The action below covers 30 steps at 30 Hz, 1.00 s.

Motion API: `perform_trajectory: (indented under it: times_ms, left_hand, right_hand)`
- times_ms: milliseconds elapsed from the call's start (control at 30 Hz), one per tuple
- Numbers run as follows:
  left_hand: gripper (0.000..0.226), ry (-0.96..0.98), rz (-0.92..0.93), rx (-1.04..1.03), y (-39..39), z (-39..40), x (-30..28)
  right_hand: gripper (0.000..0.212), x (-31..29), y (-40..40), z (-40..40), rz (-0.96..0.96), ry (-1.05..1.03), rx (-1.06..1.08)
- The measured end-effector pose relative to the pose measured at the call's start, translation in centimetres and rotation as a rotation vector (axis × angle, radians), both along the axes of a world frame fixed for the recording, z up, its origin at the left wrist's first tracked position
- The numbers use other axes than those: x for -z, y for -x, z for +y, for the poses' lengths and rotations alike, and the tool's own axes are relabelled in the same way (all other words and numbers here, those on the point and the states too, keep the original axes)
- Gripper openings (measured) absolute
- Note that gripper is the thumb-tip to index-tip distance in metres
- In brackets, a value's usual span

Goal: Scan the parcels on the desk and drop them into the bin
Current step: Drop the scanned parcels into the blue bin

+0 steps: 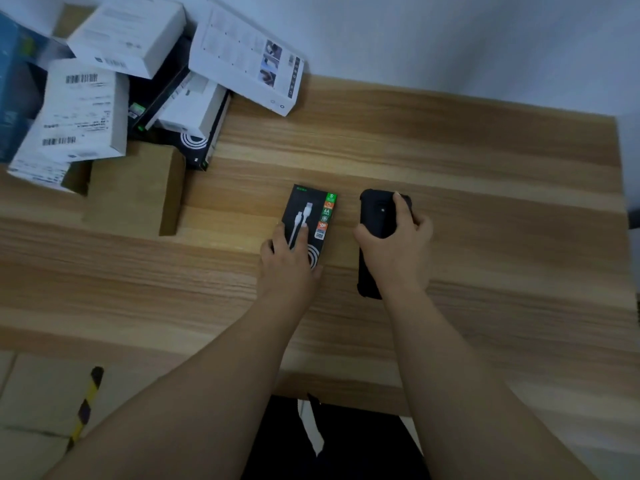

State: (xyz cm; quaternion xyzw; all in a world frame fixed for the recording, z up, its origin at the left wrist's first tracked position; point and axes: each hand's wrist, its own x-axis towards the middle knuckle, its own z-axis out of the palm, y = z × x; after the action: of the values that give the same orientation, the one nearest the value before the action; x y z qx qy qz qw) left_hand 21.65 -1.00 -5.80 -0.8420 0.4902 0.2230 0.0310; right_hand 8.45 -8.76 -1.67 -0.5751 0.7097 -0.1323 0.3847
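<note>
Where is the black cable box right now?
Head view, desk centre: the black cable box lies flat under the left hand, just left of the scanner.

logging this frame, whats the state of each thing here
left hand: fingers resting on the cable box
cable box: flat on the desk, face up
right hand: grips the scanner
scanner: held over the desk
parcel pile: heaped at the desk's far left
</note>
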Motion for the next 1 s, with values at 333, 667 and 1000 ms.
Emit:
perform_trajectory:
  times_ms: [333, 667, 1000]
  left_hand:
    - [0.057, -0.002, 0.288, 0.004, -0.7, 0.6, -0.1]
    - [0.053, 0.137, 0.224, -0.142, -7.2, 2.8, -2.8]
    - [0.11, -0.026, 0.149, -0.3, -9.7, 2.4, -0.9]
  right_hand:
    - [0.077, -0.4, 0.1, 1.6, -0.024, -0.032, 0.024]
    - [0.08, -1.5, -4.3, 1.6, -0.067, -0.041, -0.039]
    - [0.078, -0.4, -7.3, 1.9, -0.053, -0.016, -0.045]
